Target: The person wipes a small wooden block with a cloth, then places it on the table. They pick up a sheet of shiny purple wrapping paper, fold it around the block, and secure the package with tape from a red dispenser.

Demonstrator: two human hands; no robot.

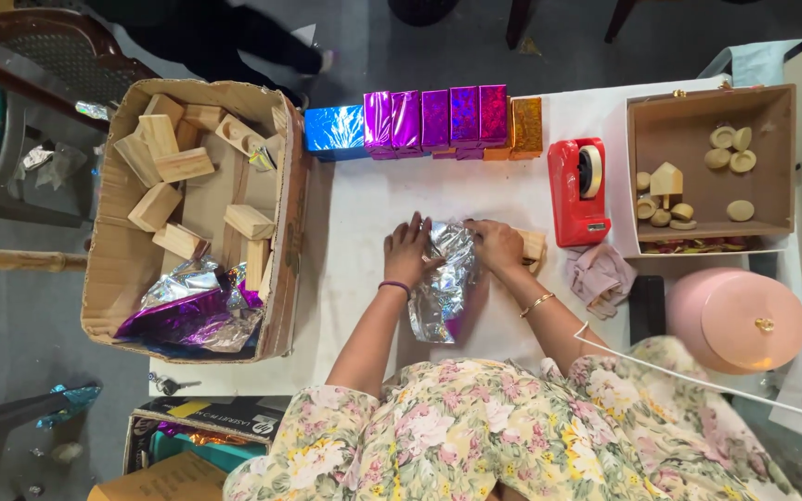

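A crinkled sheet of silver foil wrapping paper [446, 283] lies on the white table [364, 199], purple on its underside. My left hand [407, 249] presses its left edge, fingers spread over the foil. My right hand [496, 243] holds the foil's right edge down against a wooden block [533, 245] that pokes out beside it. Both hands sit close together at the table's middle.
A row of wrapped blocks, blue [334, 128], purple [436, 119] and orange [526, 125], lines the far edge. A red tape dispenser [577, 190] stands right. A cardboard box [122, 269] of wooden blocks and foil sits left; another box [777, 158] with wooden pieces and a pink lidded container [740, 320] sit right.
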